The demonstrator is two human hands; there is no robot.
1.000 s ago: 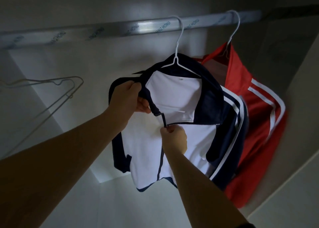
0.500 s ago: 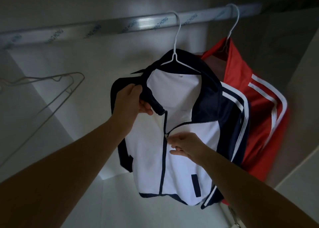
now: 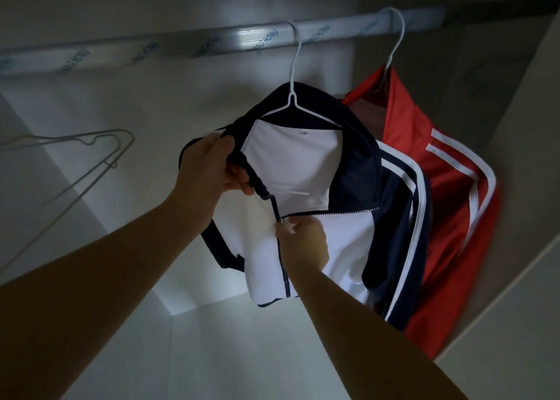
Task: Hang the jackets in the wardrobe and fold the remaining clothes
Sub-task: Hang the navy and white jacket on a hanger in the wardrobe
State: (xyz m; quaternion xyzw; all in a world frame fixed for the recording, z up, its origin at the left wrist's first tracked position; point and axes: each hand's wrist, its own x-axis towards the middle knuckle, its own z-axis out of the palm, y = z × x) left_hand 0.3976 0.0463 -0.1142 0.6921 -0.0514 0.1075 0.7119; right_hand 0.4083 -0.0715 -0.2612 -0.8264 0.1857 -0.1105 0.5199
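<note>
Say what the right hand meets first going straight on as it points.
Likely the navy collar of the white-and-navy zip jacket, just above the right hand, beside the left hand; depth unclear.

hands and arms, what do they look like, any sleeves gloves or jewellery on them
The left hand and the right hand are bare: no gloves, rings or watch show. The left forearm and the right forearm are bare too, with no sleeve in view. The light is dim.
</note>
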